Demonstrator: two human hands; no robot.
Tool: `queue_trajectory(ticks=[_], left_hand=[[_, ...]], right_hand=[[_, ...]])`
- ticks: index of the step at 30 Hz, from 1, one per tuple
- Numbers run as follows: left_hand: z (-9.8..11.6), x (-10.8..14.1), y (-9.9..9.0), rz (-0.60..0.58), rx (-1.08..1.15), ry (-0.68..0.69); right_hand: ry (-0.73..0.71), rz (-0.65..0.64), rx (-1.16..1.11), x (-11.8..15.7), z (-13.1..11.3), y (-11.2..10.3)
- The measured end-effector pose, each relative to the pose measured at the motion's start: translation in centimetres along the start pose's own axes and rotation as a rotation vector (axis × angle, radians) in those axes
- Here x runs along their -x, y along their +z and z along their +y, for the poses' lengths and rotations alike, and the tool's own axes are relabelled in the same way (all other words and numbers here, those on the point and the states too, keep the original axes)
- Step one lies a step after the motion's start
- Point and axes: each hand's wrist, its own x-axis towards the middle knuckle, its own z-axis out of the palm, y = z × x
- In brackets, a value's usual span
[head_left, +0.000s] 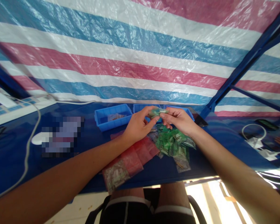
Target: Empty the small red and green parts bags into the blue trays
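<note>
- My left hand was grasping a small packet between the thumb and the fingers, from its left side.
- My right hand was grasping the same packet from its right side, with thumb and fingers close together.
- The packet was raised above the table, in front of the bins; it looked greenish and clear, but its contents I could not tell.
- Below my hands there was a pile of green bags, which had small pieces inside.
- At the near right of this pile lay a clear bag with thin, yellowish pieces.
- To the left of the pile were red bags, overlapping one another, partly under my left forearm.
- On the far side three blue bins stood in a row: the left bin, the middle bin and the right bin, this last partly hidden by my right hand.
- Inside the left bin lay a small bag.
- Further left, a white cable ran across the table.
</note>
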Motion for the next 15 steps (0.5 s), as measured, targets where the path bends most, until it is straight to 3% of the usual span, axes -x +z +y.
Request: queue_trajectory(ticks=[9,15], left_hand=[[0.07,-0.2,-0.12,-0.038,-0.088,0.329],[0.31,-0.09,-0.4,-0.071,-0.016,0.272]], right_hand=[[0.118,0.077,-0.2,0.1,-0.51,0.05],[0.128,0.005,-0.194,0.07,0.21,-0.1]])
